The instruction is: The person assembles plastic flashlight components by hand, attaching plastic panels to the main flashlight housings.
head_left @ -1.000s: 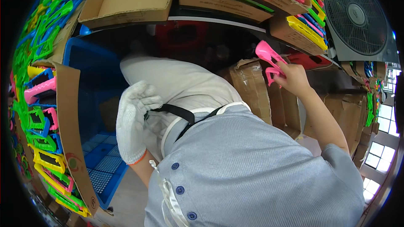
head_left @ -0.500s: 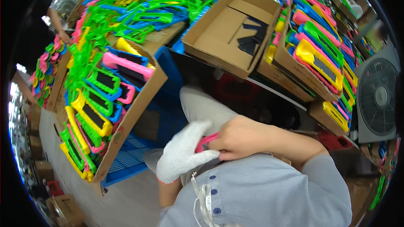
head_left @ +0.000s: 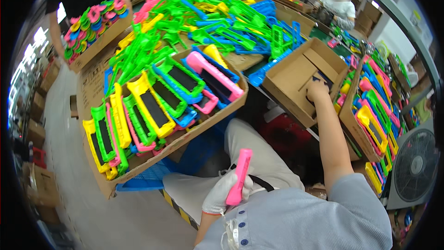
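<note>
My left hand (head_left: 221, 193), in a white knit glove, is closed around a pink plastic frame (head_left: 239, 178), held upright and seen edge-on above my lap. My bare right hand (head_left: 317, 90) reaches into a shallow cardboard box (head_left: 289, 71), its fingers curled down beside dark flat strips (head_left: 325, 79). What those fingers grip, if anything, is hidden. To the left, a large carton (head_left: 182, 141) holds green, yellow, blue and pink plastic frames, many with a black strip inside, such as a yellow one (head_left: 150, 104).
Behind the carton lies a heap of green and blue frames (head_left: 231, 37). Right of the shallow box stands another carton of coloured frames (head_left: 370, 111), then a grey box fan (head_left: 414, 166). One person stands at the far left by a box of colourful pieces (head_left: 97, 25); another (head_left: 337, 4) sits at the back.
My right hand has left the pink frame and moved up and right into the shallow box. My left hand now holds the frame alone, upright. The view has swung left.
</note>
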The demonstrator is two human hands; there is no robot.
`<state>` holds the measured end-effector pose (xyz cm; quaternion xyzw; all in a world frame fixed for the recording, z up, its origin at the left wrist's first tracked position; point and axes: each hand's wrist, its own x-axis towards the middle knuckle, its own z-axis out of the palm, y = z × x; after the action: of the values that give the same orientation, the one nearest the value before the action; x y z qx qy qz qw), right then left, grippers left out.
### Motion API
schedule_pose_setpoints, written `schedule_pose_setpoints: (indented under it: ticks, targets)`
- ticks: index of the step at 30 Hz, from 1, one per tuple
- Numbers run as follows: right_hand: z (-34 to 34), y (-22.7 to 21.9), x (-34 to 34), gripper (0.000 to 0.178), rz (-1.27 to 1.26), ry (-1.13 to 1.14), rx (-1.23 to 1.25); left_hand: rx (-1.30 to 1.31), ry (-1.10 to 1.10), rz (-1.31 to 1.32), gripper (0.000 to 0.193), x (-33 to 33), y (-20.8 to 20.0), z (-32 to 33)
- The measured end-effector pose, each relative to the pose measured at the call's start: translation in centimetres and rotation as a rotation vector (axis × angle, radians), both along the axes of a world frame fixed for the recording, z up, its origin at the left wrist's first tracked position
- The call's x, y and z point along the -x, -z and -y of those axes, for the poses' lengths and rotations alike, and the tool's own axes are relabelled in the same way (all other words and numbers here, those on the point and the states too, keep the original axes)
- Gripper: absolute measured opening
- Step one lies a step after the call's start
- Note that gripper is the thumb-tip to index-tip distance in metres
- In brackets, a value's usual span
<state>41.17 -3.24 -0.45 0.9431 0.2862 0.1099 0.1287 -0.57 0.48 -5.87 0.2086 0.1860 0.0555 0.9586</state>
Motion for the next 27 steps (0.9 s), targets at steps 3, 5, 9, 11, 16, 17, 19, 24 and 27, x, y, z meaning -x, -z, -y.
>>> schedule_pose_setpoints:
  ticks: [3,5,9,11,16,17,19,24,27]
  targets:
    - [-1.2,-1.9,-0.4,0.043,-0.248,0.129,0.215,-0.094,-0.108,0.044,0.061,0.0,0.3,-1.6]
    - [-1.1,-2.7,-0.3,0.032,-0.237,0.130,0.168,-0.142,-0.146,0.100,0.060,0.8,1.0,-2.6]
    - [-0.1,-3.2,-0.7,0.026,-0.005,0.066,0.101,-0.092,-0.221,0.171,0.063,1.6,1.1,-3.1]
    - [-0.3,-4.6,1.1,0.024,0.111,-0.010,-0.118,-0.037,-0.228,0.207,0.063,2.0,1.2,-3.1]
    - [-0.9,-11.7,11.3,0.025,-0.226,-0.459,-0.876,0.099,-0.186,0.249,0.064,3.0,0.3,-2.6]
    - [-1.1,-11.9,11.9,0.028,-0.402,-0.586,-0.927,0.119,-0.183,0.243,0.065,2.9,-0.1,-2.4]
    - [-1.1,-12.8,14.6,0.035,-0.869,-0.697,-1.076,0.152,-0.186,0.215,0.068,2.5,-0.9,-2.4]
    - [-2.1,-10.5,21.2,0.039,-2.009,-0.957,-0.901,0.201,-0.058,0.277,0.066,1.9,-1.7,-3.8]
    - [-3.2,-8.0,22.4,0.049,-1.319,-1.327,-0.721,0.036,0.043,0.021,0.049,2.1,-4.2,-3.9]
